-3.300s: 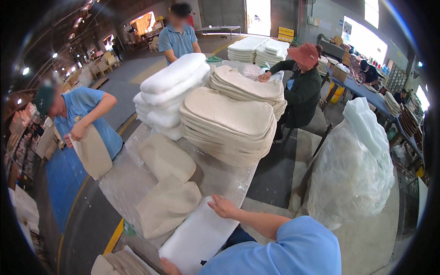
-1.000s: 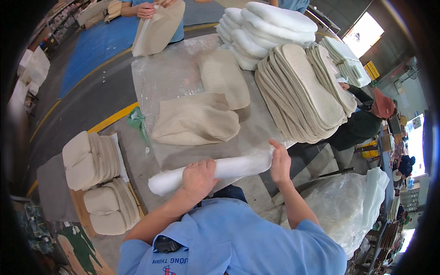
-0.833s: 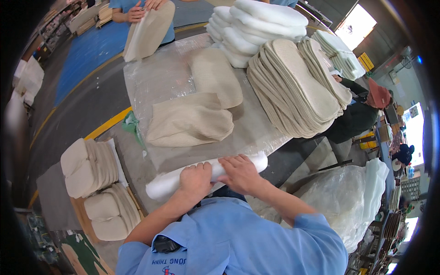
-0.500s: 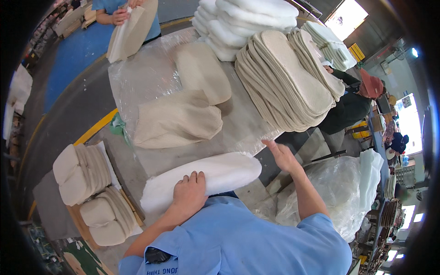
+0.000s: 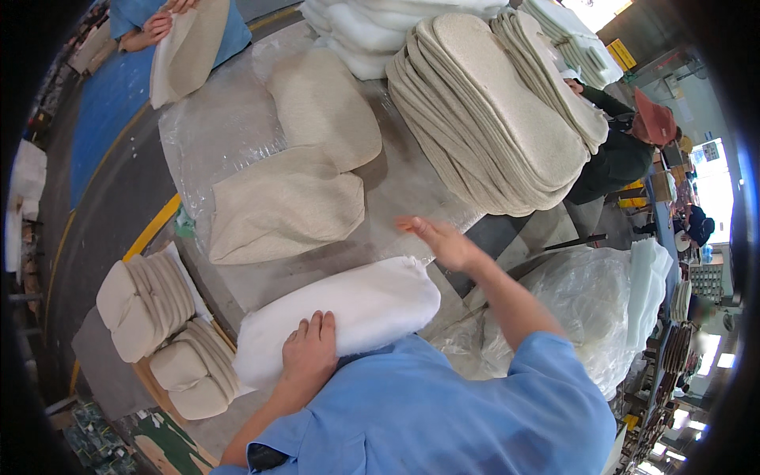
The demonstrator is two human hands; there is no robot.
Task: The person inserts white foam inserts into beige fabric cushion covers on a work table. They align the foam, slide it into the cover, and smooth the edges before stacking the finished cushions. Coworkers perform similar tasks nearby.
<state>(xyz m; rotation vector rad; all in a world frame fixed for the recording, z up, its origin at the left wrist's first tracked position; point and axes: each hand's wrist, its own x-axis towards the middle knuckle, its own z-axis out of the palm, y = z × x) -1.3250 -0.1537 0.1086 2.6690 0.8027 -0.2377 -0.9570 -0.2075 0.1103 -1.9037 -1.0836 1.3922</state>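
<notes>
My left fingers (image 5: 316, 326) rest slightly spread on a white batting pad (image 5: 384, 297), their grip unclear; my right fingers (image 5: 410, 224), outstretched and empty, hover near the counter (image 5: 388, 198).

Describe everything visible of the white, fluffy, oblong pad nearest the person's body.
The white, fluffy, oblong pad looks like fibre wadding, soft and thick, with rounded ends. It lies at the near edge of the grey, plastic-covered table, right end angled farther away. The bare left hand rests on it; its underside is hidden.
</notes>
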